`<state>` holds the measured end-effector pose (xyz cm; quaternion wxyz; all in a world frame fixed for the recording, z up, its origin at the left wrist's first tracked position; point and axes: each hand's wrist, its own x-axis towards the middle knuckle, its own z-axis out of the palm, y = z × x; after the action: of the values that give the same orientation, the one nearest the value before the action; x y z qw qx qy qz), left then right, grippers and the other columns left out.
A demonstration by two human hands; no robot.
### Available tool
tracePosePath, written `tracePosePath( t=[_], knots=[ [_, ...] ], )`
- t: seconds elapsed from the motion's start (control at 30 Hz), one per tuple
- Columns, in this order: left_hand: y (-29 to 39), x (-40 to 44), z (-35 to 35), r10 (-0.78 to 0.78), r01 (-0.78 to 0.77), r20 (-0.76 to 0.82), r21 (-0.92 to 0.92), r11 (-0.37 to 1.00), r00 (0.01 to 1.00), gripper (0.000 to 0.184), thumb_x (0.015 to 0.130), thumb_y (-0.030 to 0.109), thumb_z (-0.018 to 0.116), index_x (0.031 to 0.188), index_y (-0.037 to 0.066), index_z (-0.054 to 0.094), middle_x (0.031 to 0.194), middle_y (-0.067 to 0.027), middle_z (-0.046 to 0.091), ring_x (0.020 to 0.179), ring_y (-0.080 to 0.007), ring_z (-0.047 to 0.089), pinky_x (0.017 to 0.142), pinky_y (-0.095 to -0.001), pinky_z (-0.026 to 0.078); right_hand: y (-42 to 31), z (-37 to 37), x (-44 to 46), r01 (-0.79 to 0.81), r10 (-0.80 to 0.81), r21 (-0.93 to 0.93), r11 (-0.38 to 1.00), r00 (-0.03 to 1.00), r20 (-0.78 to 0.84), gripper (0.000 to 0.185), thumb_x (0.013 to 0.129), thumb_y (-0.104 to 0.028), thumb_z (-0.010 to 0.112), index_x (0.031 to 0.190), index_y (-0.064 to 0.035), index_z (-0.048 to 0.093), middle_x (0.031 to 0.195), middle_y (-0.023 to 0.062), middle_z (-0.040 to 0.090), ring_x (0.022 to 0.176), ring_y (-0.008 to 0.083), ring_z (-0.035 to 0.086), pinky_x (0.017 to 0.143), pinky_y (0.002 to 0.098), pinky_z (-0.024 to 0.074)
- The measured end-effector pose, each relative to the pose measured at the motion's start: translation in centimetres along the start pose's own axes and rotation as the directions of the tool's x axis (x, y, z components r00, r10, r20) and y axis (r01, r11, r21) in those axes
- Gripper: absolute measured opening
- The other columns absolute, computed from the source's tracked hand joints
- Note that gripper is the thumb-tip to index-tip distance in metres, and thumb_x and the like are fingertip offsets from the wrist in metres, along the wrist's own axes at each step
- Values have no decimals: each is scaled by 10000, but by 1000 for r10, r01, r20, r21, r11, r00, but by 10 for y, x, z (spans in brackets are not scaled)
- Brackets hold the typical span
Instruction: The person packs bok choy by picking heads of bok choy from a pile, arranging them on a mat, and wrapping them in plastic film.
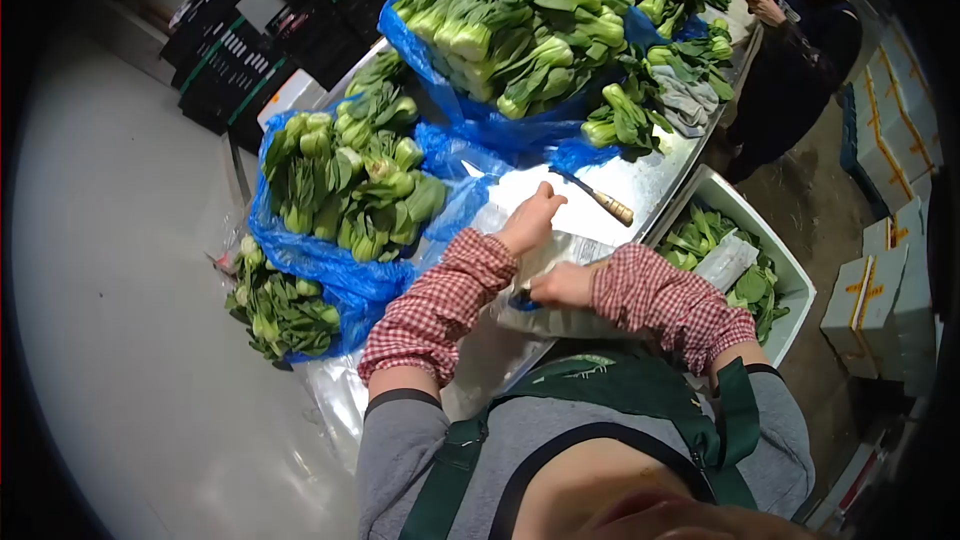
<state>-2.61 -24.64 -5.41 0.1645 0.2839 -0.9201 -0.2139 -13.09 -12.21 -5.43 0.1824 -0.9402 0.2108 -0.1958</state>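
My left hand (531, 221) is closed in a pinch above the metal tabletop. What its fingers hold, if anything, is hidden. My right hand (566, 285) is closed too, nearer my body, with a small dark and blue thing (522, 299) at its fingertips that I cannot make out. A clear plastic bag (572, 248) with printing on it lies under and between both hands. Beyond them rests a knife with a wooden handle (612, 208). Bok choy (345, 180) is heaped on blue plastic sheeting (345, 285) to the left of my hands.
A larger bok choy pile (510, 30) covers the far table. A grey cloth (688, 100) lies at the right edge. A white foam box (790, 250) holds leaves. Another person (795, 60) stands at right near stacked foam boxes (868, 305). Black crates (220, 65) stand back left.
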Motion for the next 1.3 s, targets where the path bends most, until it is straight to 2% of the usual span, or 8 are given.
tracePosePath(
  t=[0.13, 0.23, 0.47, 0.63, 0.77, 0.9, 1.17, 1.3],
  knots=[
    [17, -54, -36, -146, 148, -56, 26, 989, 988, 452, 679, 62, 609, 1099, -12, 463, 1016, -232, 445, 897, -371, 501, 773, -400, 430, -2, -9, -3, -112, 114, 271, 956, 993, 9, 130, 608, -58, 590, 663, -48, 472, 692, 83, 481, 593, 288, 537, 503, 371, 426],
    [9, -97, -28, -229, 235, -537, -58, 970, 812, 492, 704, 99, 628, 1143, -24, 444, 1027, -223, 448, 903, -354, 502, 789, -399, 421, -2, -8, -5, -137, 147, 242, 961, 989, -23, 114, 636, -57, 579, 663, -41, 470, 680, 90, 475, 582, 296, 530, 496, 363, 424],
    [-7, -154, 72, -691, 345, -77, -823, 451, 719, 553, 783, 244, 619, 1217, -23, 406, 1030, -175, 507, 862, -206, 518, 723, -318, 423, -1, -10, -2, -135, 140, 199, 971, 990, -15, 126, 632, -59, 588, 668, -45, 468, 684, 99, 476, 587, 297, 535, 509, 364, 428],
    [-13, -150, 84, -627, 364, -168, -689, 627, 761, 455, 796, 230, 604, 1173, 10, 474, 919, -125, 572, 802, -164, 542, 661, -287, 429, -1, -15, -1, -152, 158, 247, 957, 988, -4, 134, 644, -55, 592, 675, -31, 464, 680, 108, 465, 592, 302, 533, 509, 368, 421],
    [-1, -141, 59, -725, 423, 55, -841, 337, 686, 263, 812, 152, 562, 1039, 19, 568, 777, -17, 568, 677, -87, 507, 596, -253, 418, 1, -16, -2, -179, 187, 269, 947, 982, -7, 132, 648, -52, 596, 683, -26, 470, 670, 111, 456, 593, 301, 529, 509, 364, 417],
    [24, -146, 35, -827, 558, -332, -618, 554, 453, 122, 807, 122, 542, 838, 21, 603, 624, -35, 521, 573, -128, 492, 564, -257, 416, 5, -16, -2, -184, 220, 325, 927, 973, -76, 143, 676, -33, 585, 637, -10, 450, 624, 116, 431, 540, 279, 498, 476, 339, 385],
    [71, -175, 2, -747, 626, -313, -411, 663, 586, 217, 747, 145, 585, 924, 46, 508, 788, -96, 552, 644, -237, 546, 566, -320, 429, 14, -22, 2, -257, 327, 326, 910, 927, -183, 145, 695, -40, 571, 646, -4, 440, 632, 122, 435, 558, 280, 499, 480, 338, 382],
    [61, -175, 8, -467, 585, -607, -5, 811, 643, 395, 689, 133, 605, 1058, 69, 480, 798, -103, 514, 653, -264, 524, 549, -358, 413, 7, -13, 3, -244, 304, 262, 934, 927, -219, 135, 701, -46, 570, 655, -11, 447, 636, 128, 438, 555, 294, 501, 476, 347, 385]
  ],
)
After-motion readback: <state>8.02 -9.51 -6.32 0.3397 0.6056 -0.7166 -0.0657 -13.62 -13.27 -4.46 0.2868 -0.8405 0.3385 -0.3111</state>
